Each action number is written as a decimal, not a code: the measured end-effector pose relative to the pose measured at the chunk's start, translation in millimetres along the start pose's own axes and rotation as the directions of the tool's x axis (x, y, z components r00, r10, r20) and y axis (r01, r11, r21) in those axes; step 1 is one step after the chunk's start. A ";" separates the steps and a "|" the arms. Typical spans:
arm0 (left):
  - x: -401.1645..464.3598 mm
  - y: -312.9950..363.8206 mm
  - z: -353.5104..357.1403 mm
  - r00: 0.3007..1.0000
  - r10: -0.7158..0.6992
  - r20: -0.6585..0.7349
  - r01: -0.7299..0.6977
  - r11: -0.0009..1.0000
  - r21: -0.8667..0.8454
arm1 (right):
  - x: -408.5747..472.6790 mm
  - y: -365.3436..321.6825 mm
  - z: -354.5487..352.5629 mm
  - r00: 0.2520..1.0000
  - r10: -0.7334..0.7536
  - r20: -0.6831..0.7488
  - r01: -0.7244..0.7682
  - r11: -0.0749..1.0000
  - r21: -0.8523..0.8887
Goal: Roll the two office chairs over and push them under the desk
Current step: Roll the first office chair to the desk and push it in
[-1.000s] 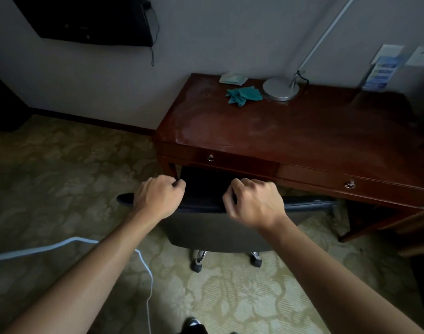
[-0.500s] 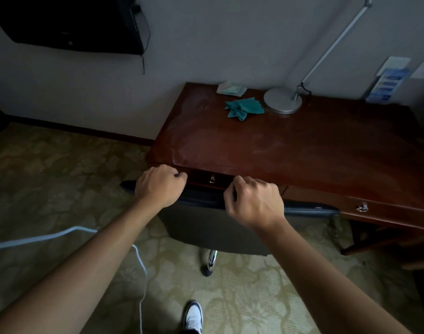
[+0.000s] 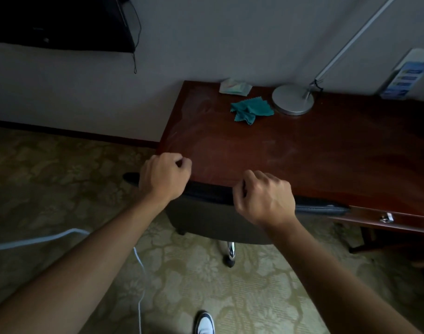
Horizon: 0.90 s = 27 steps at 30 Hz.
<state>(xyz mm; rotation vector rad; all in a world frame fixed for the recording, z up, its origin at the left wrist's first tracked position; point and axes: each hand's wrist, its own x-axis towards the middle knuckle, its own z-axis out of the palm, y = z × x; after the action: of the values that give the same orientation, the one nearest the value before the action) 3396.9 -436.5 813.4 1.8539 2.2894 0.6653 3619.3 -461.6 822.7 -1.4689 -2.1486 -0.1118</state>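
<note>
A dark grey office chair [image 3: 213,219] stands with the top of its backrest against the front edge of the red-brown wooden desk [image 3: 302,150]. Its seat is hidden under the desk; one chrome leg with a castor [image 3: 231,253] shows below the backrest. My left hand [image 3: 164,175] grips the top edge of the backrest near its left end. My right hand [image 3: 264,197] grips the same edge further right. A second chair is only partly visible as a dark wooden shape [image 3: 399,247] at the right, under the desk.
On the desk lie a teal cloth [image 3: 250,110], a pale packet [image 3: 235,86] and the round base of a silver lamp [image 3: 293,98]. A white cable [image 3: 61,237] runs over the patterned carpet at the left. My shoe [image 3: 205,323] shows at the bottom. A dark screen [image 3: 61,20] hangs on the wall.
The chair has rolled forward with both hands on its backrest, from a gap in front of the drawers to right against the desk edge. I have stepped closer.
</note>
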 end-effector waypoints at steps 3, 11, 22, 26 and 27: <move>-1.5 -0.7 -1.3 0.999 0.032 -0.024 -0.032 0.999 -0.016 | -1.4 0.0 1.4 1.000 0.012 0.000 -0.012 1.000 0.012; -7.9 5.9 -7.5 0.999 -0.032 0.031 0.033 0.999 -0.020 | -5.9 -2.2 -2.1 0.997 0.065 0.031 -0.065 0.998 0.010; -55.7 21.6 -8.2 0.938 0.308 -0.160 -0.330 0.934 -0.139 | -60.4 -1.0 -30.2 0.941 0.337 0.026 -0.336 0.925 0.179; -78.8 74.1 4.8 0.889 0.425 -0.170 -0.456 0.853 -0.252 | -90.6 15.0 -61.7 0.912 0.409 -0.035 -0.396 0.899 0.190; -83.8 93.4 7.5 0.871 0.462 -0.164 -0.490 0.824 -0.284 | -99.5 21.8 -71.2 0.894 0.445 -0.051 -0.428 0.882 0.197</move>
<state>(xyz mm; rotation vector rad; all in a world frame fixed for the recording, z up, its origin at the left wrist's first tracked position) 3504.0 -500.3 829.8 2.2713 1.6154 1.1249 3692.1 -561.9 832.4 -1.7592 -1.6532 0.1704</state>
